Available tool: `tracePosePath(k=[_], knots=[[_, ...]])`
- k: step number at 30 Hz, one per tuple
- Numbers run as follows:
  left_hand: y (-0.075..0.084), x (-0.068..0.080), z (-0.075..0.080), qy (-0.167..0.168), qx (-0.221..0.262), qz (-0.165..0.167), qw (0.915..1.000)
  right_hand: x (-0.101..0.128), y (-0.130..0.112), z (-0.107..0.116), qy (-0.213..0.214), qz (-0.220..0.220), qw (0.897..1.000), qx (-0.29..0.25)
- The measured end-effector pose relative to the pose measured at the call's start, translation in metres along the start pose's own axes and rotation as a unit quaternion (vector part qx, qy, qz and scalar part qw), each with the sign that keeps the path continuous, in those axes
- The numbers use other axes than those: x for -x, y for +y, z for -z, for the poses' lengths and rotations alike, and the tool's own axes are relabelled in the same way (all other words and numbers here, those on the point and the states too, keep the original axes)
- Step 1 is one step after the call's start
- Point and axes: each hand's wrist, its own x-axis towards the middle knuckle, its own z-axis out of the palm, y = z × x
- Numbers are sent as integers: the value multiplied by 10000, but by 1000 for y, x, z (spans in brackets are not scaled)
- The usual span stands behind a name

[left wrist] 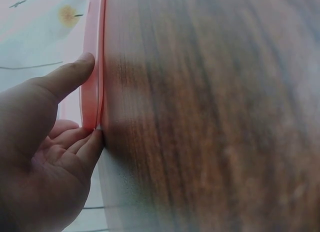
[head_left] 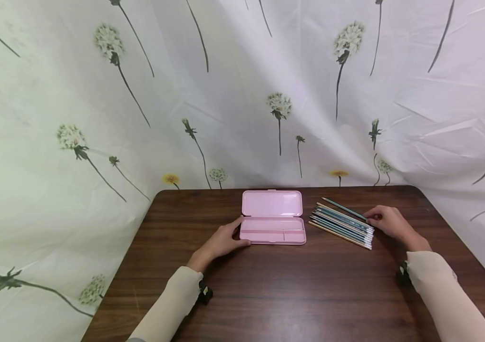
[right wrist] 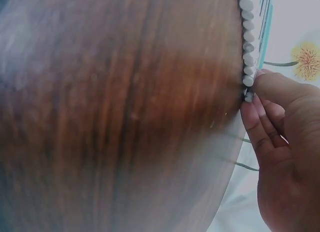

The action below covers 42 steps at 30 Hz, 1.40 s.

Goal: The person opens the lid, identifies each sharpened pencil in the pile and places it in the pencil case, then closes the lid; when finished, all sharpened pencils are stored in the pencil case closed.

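A pink pencil case (head_left: 272,236) lies with its lid (head_left: 272,203) folded back, its divided tray facing up. My left hand (head_left: 222,240) holds the case by its left end. In the left wrist view, the thumb (left wrist: 75,74) lies along the front wall and the other fingers bend at the end corner. To the right is a fanned row of pencils (head_left: 341,225), mostly blue-green with some tan, white erasers toward me. My right hand (head_left: 390,222) pinches one blue-green pencil (head_left: 343,208) near its eraser end, apart from the row's far side.
The dark wooden table (head_left: 294,289) has rounded far corners. A white cloth (head_left: 242,104) printed with dandelions hangs behind its back edge. Dark wrist straps (head_left: 205,292) show at both cuffs.
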Motion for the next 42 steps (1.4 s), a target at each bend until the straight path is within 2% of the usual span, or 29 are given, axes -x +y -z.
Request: tracePosePath(k=[6,18,25,32,42], knots=[[1,0,0,-35,7,27,10000,1,-3,0,-40,-30,10000,58],[2,-1,-1,-2,51,-54,10000,7,-1,1,480,105,9988,54],[3,-1,0,-16,66,-52,10000,0,-10,12,1002,676,9926,-84],[3,0,1,-8,47,18,10000,-12,-27,26,1145,978,9886,-73],[2,0,0,-1,25,47,10000,-29,-60,39,1300,1647,9777,98]])
